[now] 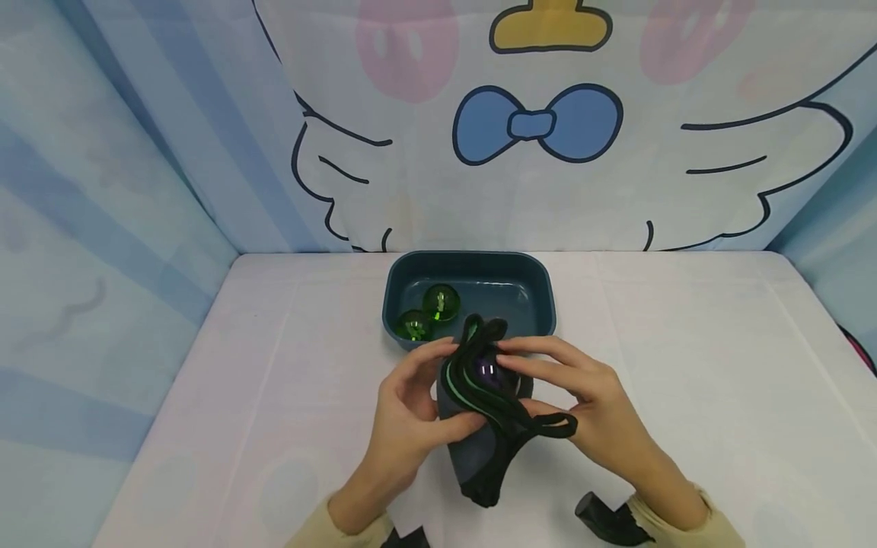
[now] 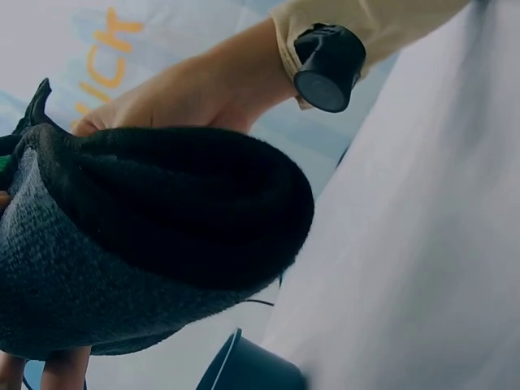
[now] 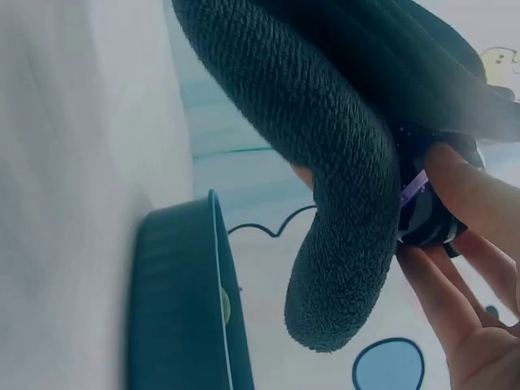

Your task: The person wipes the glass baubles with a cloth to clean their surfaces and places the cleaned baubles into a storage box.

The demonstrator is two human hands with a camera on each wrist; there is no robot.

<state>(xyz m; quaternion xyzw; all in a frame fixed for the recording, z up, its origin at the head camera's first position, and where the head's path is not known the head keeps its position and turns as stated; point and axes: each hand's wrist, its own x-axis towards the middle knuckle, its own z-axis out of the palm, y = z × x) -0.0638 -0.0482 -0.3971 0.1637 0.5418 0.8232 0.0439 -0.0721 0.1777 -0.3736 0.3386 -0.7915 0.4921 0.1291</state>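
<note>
Over the table both hands hold a dark grey sock (image 1: 479,449) with a black cuff and a green stripe. My left hand (image 1: 428,388) grips its left side, thumb on the front. My right hand (image 1: 541,377) grips the cuff from the right, its fingers (image 3: 479,203) lying against a purple ball (image 1: 488,371) that sits in the sock's mouth. This ball (image 3: 422,211) shows dark with a purple band in the right wrist view. The left wrist view is filled by the sock (image 2: 146,244), with the right wrist behind it.
A dark blue tray (image 1: 541,293) stands just behind the hands and holds two green translucent balls (image 1: 440,301) (image 1: 414,326). The white table is walled by blue and cartoon-printed curtains at the back and sides. A black wrist camera (image 2: 329,67) sits on the right wrist.
</note>
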